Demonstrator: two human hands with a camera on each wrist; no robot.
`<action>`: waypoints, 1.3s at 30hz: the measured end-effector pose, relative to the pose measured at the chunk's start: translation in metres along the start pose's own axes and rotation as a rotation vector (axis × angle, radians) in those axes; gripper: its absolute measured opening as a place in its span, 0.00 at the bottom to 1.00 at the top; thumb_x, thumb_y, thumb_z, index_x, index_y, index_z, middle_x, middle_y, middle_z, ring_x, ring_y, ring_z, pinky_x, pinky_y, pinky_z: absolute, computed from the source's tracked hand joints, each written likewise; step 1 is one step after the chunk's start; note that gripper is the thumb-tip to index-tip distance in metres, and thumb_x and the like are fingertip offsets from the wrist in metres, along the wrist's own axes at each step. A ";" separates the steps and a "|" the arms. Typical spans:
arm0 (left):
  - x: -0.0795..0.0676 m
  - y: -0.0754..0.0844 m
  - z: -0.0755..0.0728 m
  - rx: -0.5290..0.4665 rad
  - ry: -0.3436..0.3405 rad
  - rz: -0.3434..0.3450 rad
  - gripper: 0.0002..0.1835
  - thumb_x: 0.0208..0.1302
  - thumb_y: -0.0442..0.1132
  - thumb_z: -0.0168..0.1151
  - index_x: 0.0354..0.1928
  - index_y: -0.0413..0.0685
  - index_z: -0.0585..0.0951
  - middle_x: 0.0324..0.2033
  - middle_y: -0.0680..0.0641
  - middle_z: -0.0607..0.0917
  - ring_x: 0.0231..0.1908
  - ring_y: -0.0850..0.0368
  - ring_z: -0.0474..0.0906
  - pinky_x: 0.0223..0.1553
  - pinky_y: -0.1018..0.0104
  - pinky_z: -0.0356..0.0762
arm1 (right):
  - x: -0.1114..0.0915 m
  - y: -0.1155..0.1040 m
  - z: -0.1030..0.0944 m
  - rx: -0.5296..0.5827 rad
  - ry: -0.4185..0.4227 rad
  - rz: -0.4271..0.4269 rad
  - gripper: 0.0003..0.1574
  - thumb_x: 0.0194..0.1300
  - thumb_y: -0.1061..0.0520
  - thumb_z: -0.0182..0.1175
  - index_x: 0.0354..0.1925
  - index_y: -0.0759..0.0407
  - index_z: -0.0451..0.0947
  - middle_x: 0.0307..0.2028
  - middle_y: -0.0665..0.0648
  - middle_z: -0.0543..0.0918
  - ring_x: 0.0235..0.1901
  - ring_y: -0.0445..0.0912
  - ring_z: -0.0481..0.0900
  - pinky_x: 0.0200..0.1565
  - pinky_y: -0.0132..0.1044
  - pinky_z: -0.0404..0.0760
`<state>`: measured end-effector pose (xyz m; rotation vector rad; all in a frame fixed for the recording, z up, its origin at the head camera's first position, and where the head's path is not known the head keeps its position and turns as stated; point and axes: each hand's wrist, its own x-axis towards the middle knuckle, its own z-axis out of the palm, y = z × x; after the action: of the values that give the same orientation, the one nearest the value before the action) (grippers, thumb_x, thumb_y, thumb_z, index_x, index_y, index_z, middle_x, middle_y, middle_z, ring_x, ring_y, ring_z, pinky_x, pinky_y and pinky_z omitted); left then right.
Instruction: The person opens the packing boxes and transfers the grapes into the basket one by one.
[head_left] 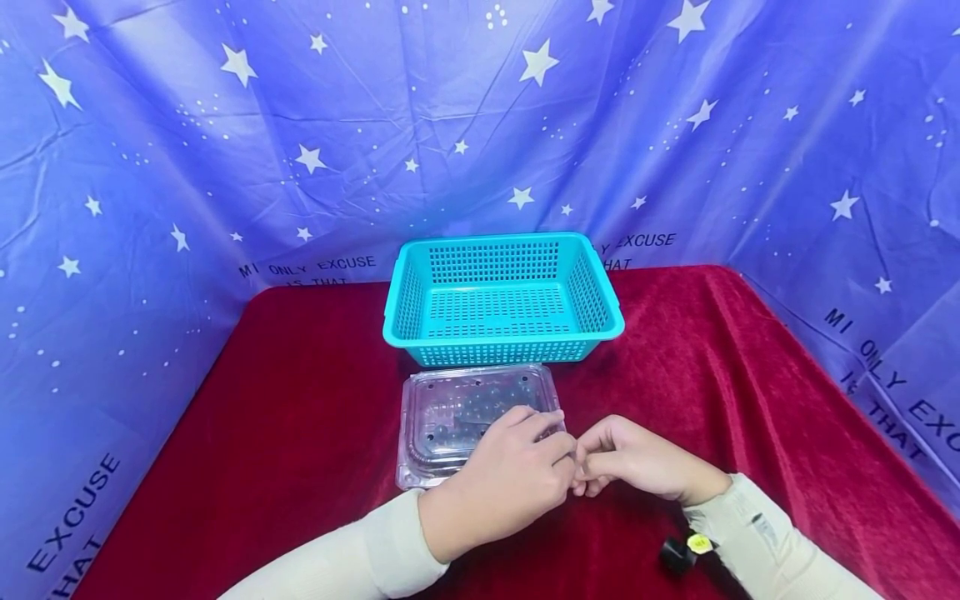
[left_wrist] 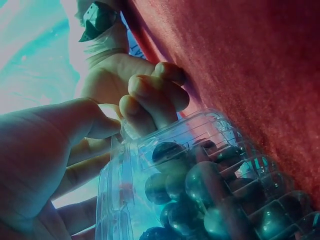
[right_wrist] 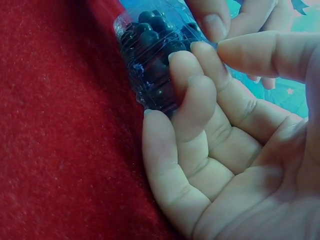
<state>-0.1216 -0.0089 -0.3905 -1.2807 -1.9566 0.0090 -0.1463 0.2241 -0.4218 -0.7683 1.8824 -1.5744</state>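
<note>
A clear plastic clamshell box (head_left: 431,454) lies on the red cloth, its lid down, with dark round grapes (head_left: 487,402) visible through it. In the left wrist view the grapes (left_wrist: 200,182) are heaped behind the ribbed side wall. My left hand (head_left: 513,475) lies over the box's near right corner, fingers across the lid and thumb at the rim, gripping that edge. My right hand (head_left: 637,458) meets it there from the right. In the right wrist view the right hand's thumb and index fingertip pinch the rim of the box (right_wrist: 160,95), the other fingers curled beside the wall.
A turquoise plastic basket (head_left: 502,343) with perforated walls stands right behind the box. Red velvet cloth (head_left: 300,400) covers the table. Blue star-patterned curtains (head_left: 420,108) hang behind and at both sides. A small black device (head_left: 677,554) sits by the right wrist.
</note>
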 end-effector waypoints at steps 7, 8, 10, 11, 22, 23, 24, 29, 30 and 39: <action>0.000 0.000 0.000 -0.001 -0.008 -0.005 0.06 0.65 0.46 0.67 0.33 0.58 0.89 0.38 0.61 0.88 0.54 0.54 0.87 0.51 0.62 0.79 | 0.001 -0.001 0.000 -0.003 -0.003 0.000 0.10 0.66 0.69 0.54 0.32 0.72 0.82 0.30 0.75 0.84 0.31 0.45 0.87 0.36 0.44 0.89; 0.000 0.000 0.000 -0.002 -0.008 -0.006 0.06 0.65 0.47 0.67 0.32 0.58 0.89 0.38 0.61 0.88 0.54 0.54 0.87 0.51 0.62 0.79 | 0.001 0.000 0.000 -0.004 -0.003 0.000 0.10 0.66 0.69 0.54 0.32 0.72 0.82 0.30 0.75 0.84 0.31 0.46 0.87 0.36 0.45 0.89; 0.000 0.000 0.000 -0.003 -0.007 -0.007 0.06 0.65 0.47 0.67 0.32 0.58 0.89 0.38 0.61 0.88 0.54 0.54 0.87 0.51 0.62 0.79 | 0.001 0.000 0.000 -0.004 -0.004 -0.001 0.11 0.66 0.69 0.54 0.32 0.72 0.82 0.30 0.74 0.85 0.31 0.46 0.88 0.36 0.45 0.89; 0.000 0.000 0.000 -0.004 -0.008 -0.007 0.06 0.65 0.46 0.67 0.32 0.58 0.89 0.38 0.61 0.88 0.54 0.54 0.87 0.51 0.62 0.79 | 0.001 0.000 0.000 -0.004 -0.004 -0.001 0.11 0.66 0.69 0.54 0.32 0.72 0.82 0.30 0.74 0.85 0.31 0.46 0.88 0.36 0.45 0.89; -0.001 -0.001 -0.003 -0.032 -0.013 -0.025 0.05 0.61 0.48 0.71 0.32 0.59 0.89 0.39 0.61 0.88 0.56 0.56 0.85 0.53 0.63 0.78 | 0.000 0.002 0.000 -0.002 -0.003 0.007 0.11 0.66 0.69 0.54 0.32 0.72 0.82 0.30 0.75 0.85 0.31 0.46 0.88 0.36 0.45 0.89; -0.001 -0.001 -0.004 -0.037 -0.014 -0.030 0.05 0.61 0.48 0.71 0.32 0.59 0.89 0.39 0.61 0.88 0.56 0.57 0.85 0.53 0.63 0.77 | 0.000 0.001 0.000 -0.002 -0.004 0.007 0.11 0.66 0.69 0.54 0.32 0.72 0.83 0.30 0.75 0.85 0.31 0.46 0.88 0.36 0.45 0.89; -0.002 -0.001 -0.004 -0.042 -0.012 -0.035 0.05 0.61 0.48 0.71 0.33 0.59 0.89 0.39 0.61 0.88 0.56 0.57 0.85 0.53 0.63 0.77 | 0.000 0.001 0.000 0.000 -0.006 0.009 0.11 0.66 0.68 0.54 0.32 0.72 0.83 0.30 0.75 0.85 0.31 0.46 0.88 0.36 0.45 0.89; -0.004 -0.001 -0.005 -0.046 0.004 -0.047 0.04 0.62 0.43 0.66 0.35 0.57 0.89 0.40 0.60 0.88 0.55 0.59 0.84 0.51 0.64 0.77 | 0.000 0.000 0.001 0.006 -0.007 0.019 0.11 0.67 0.67 0.55 0.32 0.72 0.83 0.30 0.75 0.84 0.31 0.46 0.88 0.36 0.45 0.89; -0.004 -0.002 -0.006 -0.046 0.006 -0.048 0.05 0.63 0.42 0.65 0.35 0.57 0.89 0.41 0.60 0.88 0.55 0.59 0.84 0.50 0.64 0.77 | 0.000 0.000 0.001 0.006 -0.006 0.022 0.11 0.67 0.67 0.55 0.32 0.72 0.83 0.29 0.74 0.85 0.31 0.46 0.88 0.37 0.45 0.89; -0.013 -0.005 -0.009 -0.070 -0.007 -0.065 0.09 0.62 0.39 0.58 0.37 0.55 0.87 0.52 0.53 0.88 0.54 0.58 0.84 0.50 0.64 0.79 | 0.000 0.000 0.001 -0.005 0.008 0.048 0.11 0.67 0.67 0.55 0.33 0.72 0.83 0.30 0.75 0.84 0.32 0.46 0.88 0.38 0.46 0.90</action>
<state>-0.1172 -0.0250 -0.3903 -1.2624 -2.0191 -0.0876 -0.1455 0.2232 -0.4224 -0.7151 1.8976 -1.5459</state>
